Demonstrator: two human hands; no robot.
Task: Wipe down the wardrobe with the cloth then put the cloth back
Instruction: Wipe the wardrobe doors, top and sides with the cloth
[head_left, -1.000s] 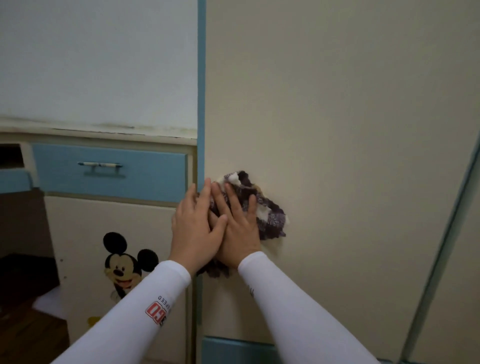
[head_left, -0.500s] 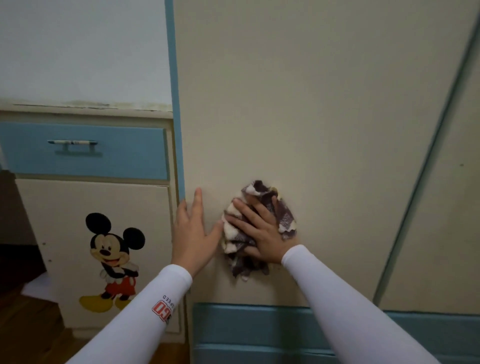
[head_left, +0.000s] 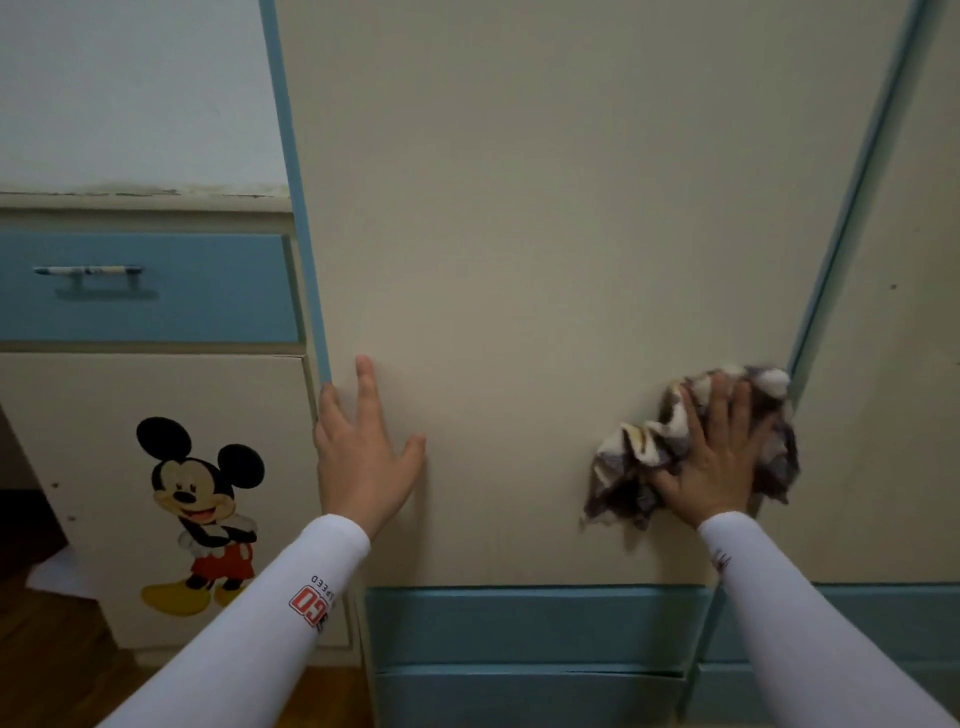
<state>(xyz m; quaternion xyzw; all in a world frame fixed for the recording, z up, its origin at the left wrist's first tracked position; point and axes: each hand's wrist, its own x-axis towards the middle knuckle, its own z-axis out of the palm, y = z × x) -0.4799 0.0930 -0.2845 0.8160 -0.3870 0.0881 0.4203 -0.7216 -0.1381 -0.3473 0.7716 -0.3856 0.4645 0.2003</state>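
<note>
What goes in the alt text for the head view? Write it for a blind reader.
A person's right hand presses a crumpled cloth against a wardrobe door, near its blue right edge. The left hand rests flat on the same door by its left edge. To the left, a cabinet has a blue drawer and a cartoon mouse sticker.

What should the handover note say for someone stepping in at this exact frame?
Left hand: open, flat on the wardrobe door, low down by its left blue edge.
Right hand: fingers spread, pressing the cloth against the same door, low down beside the right blue trim.
Done: wiping is under way on the lower part of this door. The frame does not show which areas are already wiped.
Left: finish the wardrobe, then put the cloth back. Its place is not in view.
</note>
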